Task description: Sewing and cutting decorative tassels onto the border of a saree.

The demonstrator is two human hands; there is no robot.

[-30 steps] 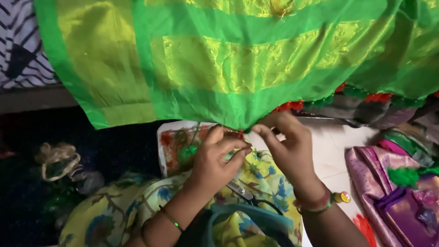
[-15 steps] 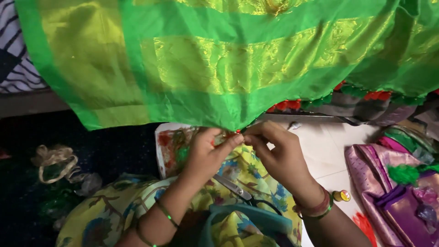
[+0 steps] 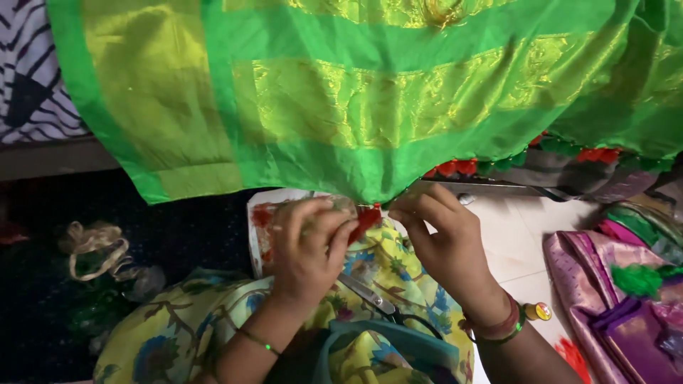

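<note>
Green cloth (image 3: 341,107) hangs overhead, lower hem at both hands. Left hand (image 3: 309,245) pinches red tassel (image 3: 365,219) at hem; right hand (image 3: 441,238) pinches hem beside it. Scissors (image 3: 377,302) on lap. Risk: pinch slips, tassel loosens; scissors slide off.

The pale tiled floor (image 3: 519,249) carries a pink cloth bundle (image 3: 605,299), 1 small yellow bottle (image 3: 538,311) and, on its dark part, tangled beige thread (image 3: 96,249).
</note>
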